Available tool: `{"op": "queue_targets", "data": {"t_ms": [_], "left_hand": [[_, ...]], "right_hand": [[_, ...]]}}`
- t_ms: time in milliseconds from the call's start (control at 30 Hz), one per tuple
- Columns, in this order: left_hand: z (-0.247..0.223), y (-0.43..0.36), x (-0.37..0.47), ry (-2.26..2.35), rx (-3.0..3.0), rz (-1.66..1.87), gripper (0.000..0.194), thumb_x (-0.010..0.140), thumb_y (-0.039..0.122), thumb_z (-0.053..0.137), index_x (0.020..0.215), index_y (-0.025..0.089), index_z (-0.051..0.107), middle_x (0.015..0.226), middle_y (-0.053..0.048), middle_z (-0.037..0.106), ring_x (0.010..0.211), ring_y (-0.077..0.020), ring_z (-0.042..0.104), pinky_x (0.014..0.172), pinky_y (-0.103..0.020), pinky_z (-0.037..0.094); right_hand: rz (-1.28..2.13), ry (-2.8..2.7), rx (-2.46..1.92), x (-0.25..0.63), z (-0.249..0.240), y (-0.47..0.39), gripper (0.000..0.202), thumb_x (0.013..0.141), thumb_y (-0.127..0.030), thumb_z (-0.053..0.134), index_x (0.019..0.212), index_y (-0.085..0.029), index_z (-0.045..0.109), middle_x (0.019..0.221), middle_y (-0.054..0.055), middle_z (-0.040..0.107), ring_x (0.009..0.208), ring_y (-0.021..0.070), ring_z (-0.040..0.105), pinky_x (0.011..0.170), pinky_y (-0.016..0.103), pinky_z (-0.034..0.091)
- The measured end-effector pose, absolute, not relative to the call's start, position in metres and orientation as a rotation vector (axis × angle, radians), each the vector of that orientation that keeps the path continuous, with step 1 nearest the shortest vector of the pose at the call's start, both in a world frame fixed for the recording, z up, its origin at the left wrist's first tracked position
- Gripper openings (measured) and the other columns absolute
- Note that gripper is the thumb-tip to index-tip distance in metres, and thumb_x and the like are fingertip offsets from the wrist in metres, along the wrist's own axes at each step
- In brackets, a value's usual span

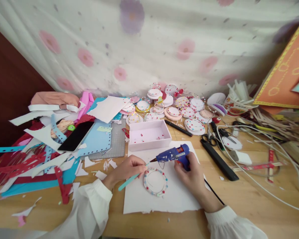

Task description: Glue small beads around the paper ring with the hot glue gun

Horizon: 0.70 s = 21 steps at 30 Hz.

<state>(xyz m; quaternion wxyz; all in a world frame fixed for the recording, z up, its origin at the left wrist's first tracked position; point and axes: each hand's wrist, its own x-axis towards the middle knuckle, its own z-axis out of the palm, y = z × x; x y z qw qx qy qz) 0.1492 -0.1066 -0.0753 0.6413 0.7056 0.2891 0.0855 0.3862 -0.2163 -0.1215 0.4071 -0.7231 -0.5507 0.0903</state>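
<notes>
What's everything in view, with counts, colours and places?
table: one, light brown, front
sheet: one, white, front centre
dotted ring: one, multicoloured, on sheet
glue gun: one, blue, above sheet
slim tool: one, turquoise, left of ring
box: one, pale pink, middle
discs: many, mostly white, behind box
phone: one, black, left
scraps: many, mixed colours, left
scissors: one, black, right
sticks: many, brown, right
board: one, orange, far right
curtain: one, flowered white, back
left grip: one, white-sleeved, on slim tool
right grip: one, white-sleeved, on glue gun

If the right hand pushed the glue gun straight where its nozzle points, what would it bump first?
Probably the turquoise tool in the left hand: its tip looks just ahead of the glue gun, though depth is unclear.
</notes>
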Motion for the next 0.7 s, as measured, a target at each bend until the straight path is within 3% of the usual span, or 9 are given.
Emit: {"op": "queue_targets", "data": {"t_ms": [233,333,467,567,700], "left_hand": [[-0.076,-0.106,0.15,0.651,1.552,0.245,0.033,0.078,0.027,0.05,0.046,0.017,0.048,0.049,0.001,0.044,0.064,-0.0159,0.055,0.058,-0.023,0.036],[-0.075,-0.107,0.15,0.643,1.537,0.25,0.033,0.077,0.025,0.05,0.045,0.017,0.049,0.047,0.001,0.044,0.069,-0.0174,0.059,0.061,-0.023,0.039],[-0.076,-0.107,0.152,0.642,1.509,0.28,0.033,0.076,0.025,0.051,0.044,0.018,0.049,0.047,0.001,0.045,0.07,-0.0177,0.06,0.063,-0.024,0.041],[-0.074,-0.11,0.154,0.655,1.463,0.336,0.034,0.076,0.025,0.051,0.043,0.018,0.048,0.045,0.002,0.044,0.07,-0.0175,0.06,0.064,-0.024,0.041],[-0.058,-0.118,0.157,0.746,1.434,0.448,0.034,0.081,0.029,0.05,0.049,0.016,0.054,0.05,0.0,0.051,0.055,-0.0127,0.05,0.062,-0.024,0.04]], "right_hand": [[0.044,-1.19,-2.016,0.405,-0.11,-0.218,0.035,0.074,-0.044,0.064,0.095,-0.021,0.048,0.064,-0.003,0.051,0.051,0.0144,0.049,0.048,0.027,0.042],[-0.089,-1.201,-2.063,0.424,-0.111,-0.224,0.041,0.075,-0.046,0.061,0.102,-0.018,0.048,0.081,0.005,0.056,0.07,0.022,0.056,0.062,0.035,0.048],[-0.164,-1.29,-2.088,0.439,-0.125,-0.236,0.044,0.077,-0.046,0.059,0.105,-0.014,0.05,0.092,0.012,0.058,0.089,0.0302,0.056,0.078,0.046,0.049],[-0.255,-1.342,-2.112,0.439,-0.13,-0.24,0.043,0.079,-0.045,0.058,0.106,-0.013,0.051,0.093,0.014,0.058,0.091,0.0319,0.056,0.081,0.05,0.047],[-0.361,-1.436,-1.994,0.43,-0.109,-0.245,0.033,0.083,-0.04,0.056,0.105,-0.015,0.053,0.096,0.014,0.058,0.09,0.031,0.057,0.08,0.052,0.047]]}}
